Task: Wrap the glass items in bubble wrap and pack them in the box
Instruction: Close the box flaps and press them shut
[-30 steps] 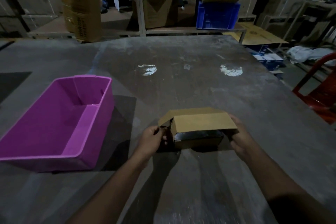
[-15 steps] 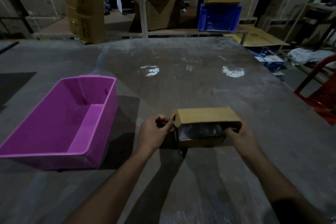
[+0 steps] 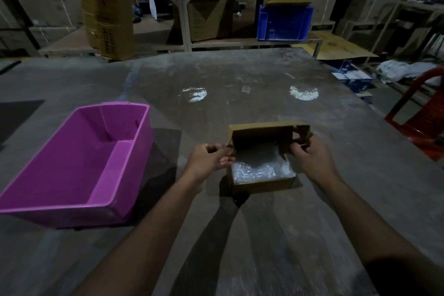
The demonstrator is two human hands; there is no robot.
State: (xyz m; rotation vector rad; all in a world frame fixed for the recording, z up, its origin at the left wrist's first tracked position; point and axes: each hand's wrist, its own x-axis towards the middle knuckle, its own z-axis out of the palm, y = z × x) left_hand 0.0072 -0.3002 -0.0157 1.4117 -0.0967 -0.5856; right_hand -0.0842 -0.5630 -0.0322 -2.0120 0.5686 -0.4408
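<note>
A grey table (image 3: pixel 240 235) fills the view, its surface scuffed and marked with two pale shiny patches toward the far edge. On its left part sits a purple bin (image 3: pixel 79 166), open at the top. To the right of the bin, well apart from it, the cardboard box (image 3: pixel 262 184) rests on the table, its lid (image 3: pixel 262 136) raised at the far side. Inside lies the bubble wrap (image 3: pixel 260 167), a pale crinkled bundle filling the box up to the rim; what it covers cannot be made out. The left hand (image 3: pixel 207 160) is at the box's left side, fingers curled, pinching the small side flap at the lid's left corner. The right hand (image 3: pixel 310 155) is at the right side, fingers curled round the flap at the lid's right corner. The wrap lies between the two hands, just beside the fingertips, touching neither.
</note>
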